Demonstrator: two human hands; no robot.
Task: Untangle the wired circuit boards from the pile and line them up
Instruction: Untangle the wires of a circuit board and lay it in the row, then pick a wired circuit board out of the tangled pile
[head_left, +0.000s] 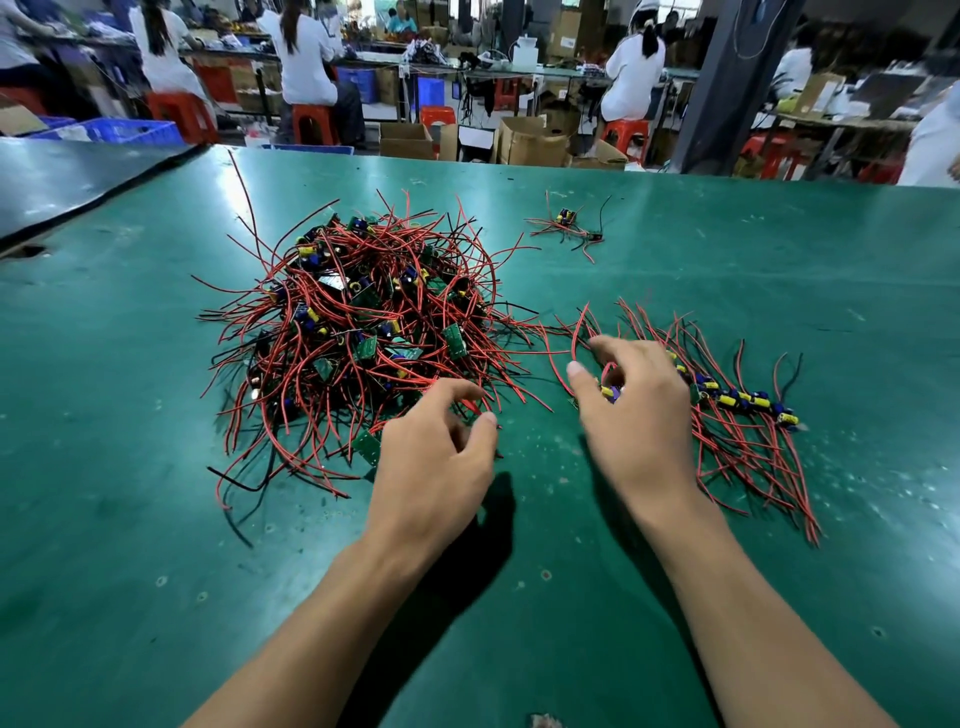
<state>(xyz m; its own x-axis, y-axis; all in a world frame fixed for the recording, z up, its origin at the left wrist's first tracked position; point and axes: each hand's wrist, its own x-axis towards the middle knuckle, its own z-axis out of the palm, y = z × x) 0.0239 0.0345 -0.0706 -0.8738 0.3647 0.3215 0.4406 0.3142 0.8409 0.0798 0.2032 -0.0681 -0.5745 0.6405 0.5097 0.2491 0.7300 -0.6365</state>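
A big tangled pile (358, 322) of small green circuit boards with red and black wires lies on the green table at centre left. To its right, a row of boards (737, 400) with yellow and blue parts is lined up, wires trailing toward me. My left hand (436, 457) sits at the pile's near right edge, fingers curled, pinching a red wire. My right hand (634, 410) hovers over the left end of the row, fingers curled around a board with a blue and yellow part.
A small separate cluster of wired boards (571, 228) lies farther back on the green table (156, 519). A dark mat (62, 176) covers the far left corner. Beyond the table edge, people sit on red stools among cardboard boxes and blue crates.
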